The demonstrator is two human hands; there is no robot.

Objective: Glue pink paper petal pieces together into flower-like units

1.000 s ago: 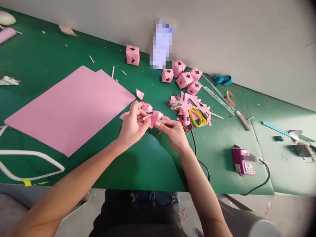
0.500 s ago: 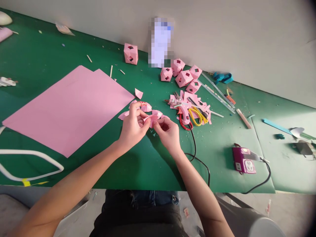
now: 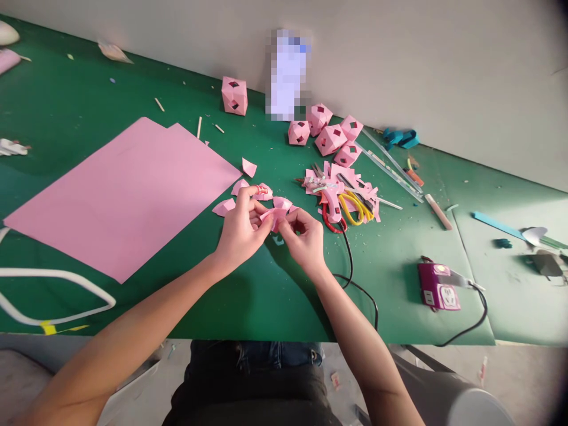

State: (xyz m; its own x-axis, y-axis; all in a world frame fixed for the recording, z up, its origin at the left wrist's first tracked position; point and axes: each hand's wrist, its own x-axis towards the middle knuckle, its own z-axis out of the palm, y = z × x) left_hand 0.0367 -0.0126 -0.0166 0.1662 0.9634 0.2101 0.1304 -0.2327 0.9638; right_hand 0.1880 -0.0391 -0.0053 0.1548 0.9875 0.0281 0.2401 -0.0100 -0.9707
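Mid-frame, the left hand [image 3: 240, 231] and right hand [image 3: 305, 241] pinch a folded pink paper piece [image 3: 276, 218] between their fingers, likely to steady its folds; loose pink pieces [image 3: 223, 207] lie near, seemingly for easy reach.

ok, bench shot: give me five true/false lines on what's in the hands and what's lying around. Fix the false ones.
1. The left hand and right hand pinch the same small pink paper piece. True.
2. The right hand grips the glue gun. False: the glue gun lies on the table among pink scraps.
3. The large pink sheet lies to the left of both hands. True.
4. The purple socket block sits left of the left arm. False: the purple socket block is right of the right arm.
5. A pair of yellow handles lies beside the glue gun. True.
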